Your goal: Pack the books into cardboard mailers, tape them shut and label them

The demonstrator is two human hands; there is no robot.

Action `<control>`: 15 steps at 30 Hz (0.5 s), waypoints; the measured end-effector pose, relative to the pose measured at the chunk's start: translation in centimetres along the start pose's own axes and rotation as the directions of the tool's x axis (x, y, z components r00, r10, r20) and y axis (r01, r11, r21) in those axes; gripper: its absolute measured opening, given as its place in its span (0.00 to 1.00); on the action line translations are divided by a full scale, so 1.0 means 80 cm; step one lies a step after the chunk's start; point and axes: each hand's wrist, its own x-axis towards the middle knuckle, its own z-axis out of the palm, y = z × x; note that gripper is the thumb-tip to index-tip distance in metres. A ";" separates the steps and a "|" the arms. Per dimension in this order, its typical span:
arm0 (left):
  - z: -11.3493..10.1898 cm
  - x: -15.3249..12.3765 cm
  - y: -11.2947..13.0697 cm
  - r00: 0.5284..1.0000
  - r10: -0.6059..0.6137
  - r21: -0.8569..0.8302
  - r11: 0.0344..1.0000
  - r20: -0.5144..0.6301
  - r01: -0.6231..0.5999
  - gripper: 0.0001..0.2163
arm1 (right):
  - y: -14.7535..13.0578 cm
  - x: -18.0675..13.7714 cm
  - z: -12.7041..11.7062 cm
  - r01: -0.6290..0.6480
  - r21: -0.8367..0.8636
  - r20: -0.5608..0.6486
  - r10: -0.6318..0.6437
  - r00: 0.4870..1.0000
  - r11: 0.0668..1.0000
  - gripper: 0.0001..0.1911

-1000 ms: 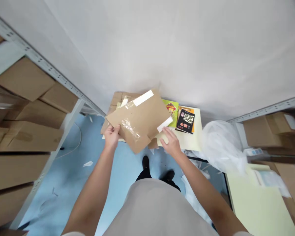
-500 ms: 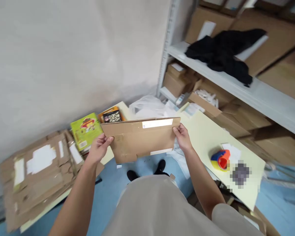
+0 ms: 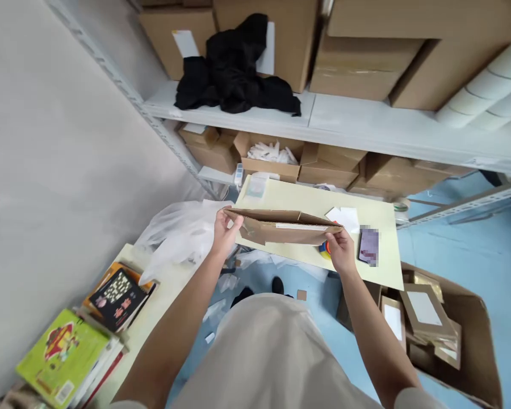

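Note:
A flattened brown cardboard box [image 3: 264, 232] with a white strip label is held in the air in front of me, its upper edge parted a little. My left hand [image 3: 226, 230] pinches its left end, thumb on the near face. At the right end, my right hand [image 3: 340, 247] grips the corner between thumb and fingers. Behind the cardboard lies the pale yellow table [image 3: 298, 196], with white paper [image 3: 346, 218] and a phone [image 3: 368, 245], partly pixelated, near my right hand. A blue and yellow tape dispenser [image 3: 325, 250] is mostly hidden by the cardboard.
Stacked books [image 3: 63, 358] and a black-covered book [image 3: 119, 298] lie on the left table. Translucent plastic wrap [image 3: 179, 233] heaps in the corner. Ahead, a metal shelf [image 3: 344, 128] holds cartons and black cloth [image 3: 238, 68]. A large open carton [image 3: 479, 335] with packed parcels stands on the floor at right.
My view has turned right, towards the shelf and the yellow table. Both hands have carried the cardboard along, and it now tilts to show its parted upper edge.

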 end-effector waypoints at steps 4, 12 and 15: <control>0.038 0.039 -0.010 0.998 -0.035 0.032 0.999 0.048 0.033 0.19 | 0.008 0.005 0.000 -0.010 -0.024 -0.029 0.010 1.000 1.000 0.15; 0.058 0.111 -0.043 0.975 -0.018 0.180 0.983 0.221 -0.022 0.16 | 0.006 0.010 0.026 -0.155 -0.021 0.096 0.157 0.983 0.988 0.37; 0.069 0.138 -0.051 0.951 -0.054 0.232 0.972 0.304 -0.019 0.18 | 0.000 0.015 0.037 -0.219 -0.056 0.095 0.224 0.970 0.974 0.36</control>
